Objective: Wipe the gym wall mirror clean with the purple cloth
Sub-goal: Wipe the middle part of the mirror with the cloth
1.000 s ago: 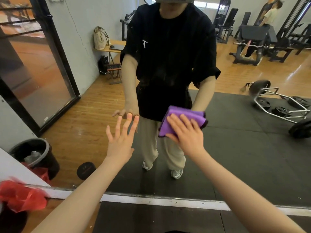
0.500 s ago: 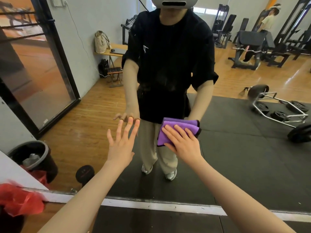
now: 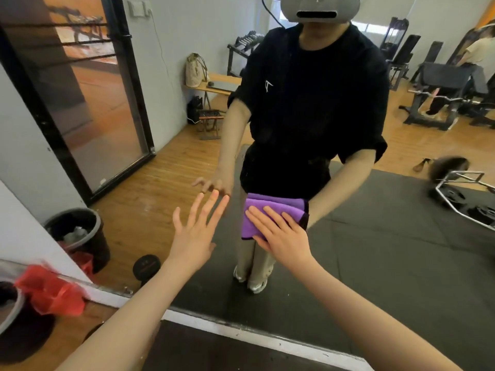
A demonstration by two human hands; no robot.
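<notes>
Purple cloth (image 3: 270, 214) sits pinned to the mirror (image 3: 388, 250) under my right hand (image 3: 284, 236), fingers straight; left hand (image 3: 194, 231) splayed, empty; I'd press evenly, overlapping strokes.

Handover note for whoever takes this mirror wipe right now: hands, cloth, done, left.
Right hand: fingers straight, pressing the folded purple cloth flat on the wall mirror, low on the glass.
Left hand: open, fingers spread, fingertips at the glass beside the cloth, holding nothing.
Done: cloth is on the glass; how much has been wiped cannot be told.
Left: probably wipe on across the rest of the mirror, checking for smears.
</notes>
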